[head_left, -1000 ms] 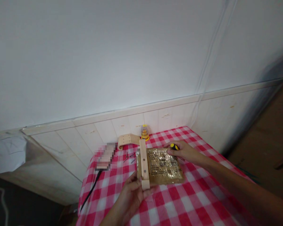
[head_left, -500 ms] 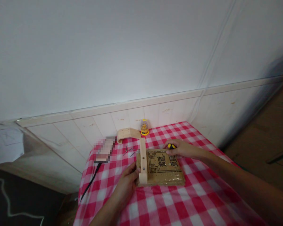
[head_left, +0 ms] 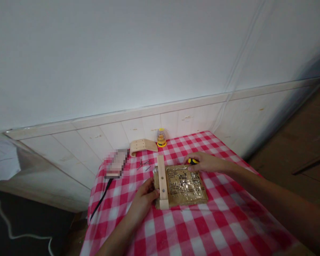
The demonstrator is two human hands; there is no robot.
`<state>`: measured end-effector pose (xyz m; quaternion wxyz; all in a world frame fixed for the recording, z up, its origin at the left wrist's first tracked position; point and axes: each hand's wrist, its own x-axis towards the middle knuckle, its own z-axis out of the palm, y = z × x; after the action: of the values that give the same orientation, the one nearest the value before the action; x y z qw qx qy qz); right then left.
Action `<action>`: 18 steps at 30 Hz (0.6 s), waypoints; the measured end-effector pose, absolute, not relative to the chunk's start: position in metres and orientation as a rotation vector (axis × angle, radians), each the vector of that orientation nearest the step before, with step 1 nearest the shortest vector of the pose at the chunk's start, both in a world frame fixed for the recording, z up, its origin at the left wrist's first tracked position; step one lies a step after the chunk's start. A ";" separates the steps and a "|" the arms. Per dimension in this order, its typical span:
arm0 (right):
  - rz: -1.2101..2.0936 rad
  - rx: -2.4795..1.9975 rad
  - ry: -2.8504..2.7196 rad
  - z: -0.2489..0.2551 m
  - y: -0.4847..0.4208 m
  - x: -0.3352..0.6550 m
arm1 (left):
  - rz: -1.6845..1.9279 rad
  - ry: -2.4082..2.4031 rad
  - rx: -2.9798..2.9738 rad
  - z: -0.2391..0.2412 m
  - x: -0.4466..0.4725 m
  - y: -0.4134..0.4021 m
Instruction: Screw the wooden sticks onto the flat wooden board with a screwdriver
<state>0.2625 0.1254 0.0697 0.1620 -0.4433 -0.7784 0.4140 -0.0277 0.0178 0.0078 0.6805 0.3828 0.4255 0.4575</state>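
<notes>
A brown board [head_left: 188, 185] in shiny clear wrap, with dark characters and a line pattern, lies on the checked cloth. Across its left end runs a pale wooden strip [head_left: 162, 183] with two screw heads showing. My left hand [head_left: 146, 193] grips the board's left edge, its thumb against the side of the strip. Curled round a yellow and black screwdriver handle [head_left: 193, 161], my right hand [head_left: 200, 161] rests its fingers on the board's far edge. The screwdriver's shaft is hidden.
Behind the board stand a curved wooden piece [head_left: 143, 145] with holes and a clear yellow-capped bit case [head_left: 161, 138]. Several loose screws [head_left: 144, 164] lie left of the strip. A blurred-out flat object [head_left: 117, 164] with a black strap [head_left: 102, 201] sits at the cloth's left edge.
The board and strip have tilted slightly, and glare now covers the characters. The strip's far end no longer overlaps the curved wooden piece. Both hands keep their holds; the view has shifted a little.
</notes>
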 end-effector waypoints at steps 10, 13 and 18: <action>1.177 -1.232 -2.179 0.084 0.117 0.255 | 0.972 1.201 1.148 0.018 -0.034 0.016; 1.172 -1.214 -2.155 0.090 0.113 0.253 | 0.984 1.220 1.157 0.018 -0.035 0.016; 1.152 -1.219 -2.138 0.093 0.109 0.251 | 0.996 1.197 1.114 0.019 -0.035 0.014</action>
<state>0.2514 0.1095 0.0927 0.2107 -0.4386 -0.7691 0.4144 -0.0350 0.0145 0.0192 0.5758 0.4757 0.5113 0.4251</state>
